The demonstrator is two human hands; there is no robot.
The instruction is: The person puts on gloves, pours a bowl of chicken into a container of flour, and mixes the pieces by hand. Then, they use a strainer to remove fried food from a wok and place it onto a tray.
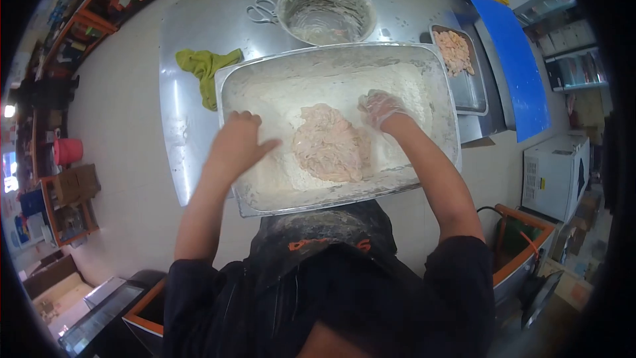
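Dark apron (331, 229), worn, dusted pale, with orange lettering; dark sleeves at either side of it. Large metal tray (248, 205), rectangular, just beyond the apron, its floor spread with white powder (411, 83); heap of pale, coated pieces (328, 146), single, lying on the powder near the middle of the tray, between the two hands. Left hand (240, 140), bare, over the left side of the tray, apart from the heap; fingers partly curled, thumb spread wide of them, nothing seen in the grasp. Right hand (382, 108), in a clear glove, above the powder to the right of the heap; fingers bent, slightly blurred; whether they hold anything, cannot tell.

Metal bowl (326, 10), round, smeared inside, just past the far rim of the tray; scissors (262, 11), handles showing, beside the bowl at its left; green cloth (207, 69), crumpled, by the far left corner of the tray; smaller tray (472, 96), at the right, with pale orange pieces (454, 52) at its far end; blue panel (513, 59), farther right; steel surface (199, 20), beneath the bowl and cloth.
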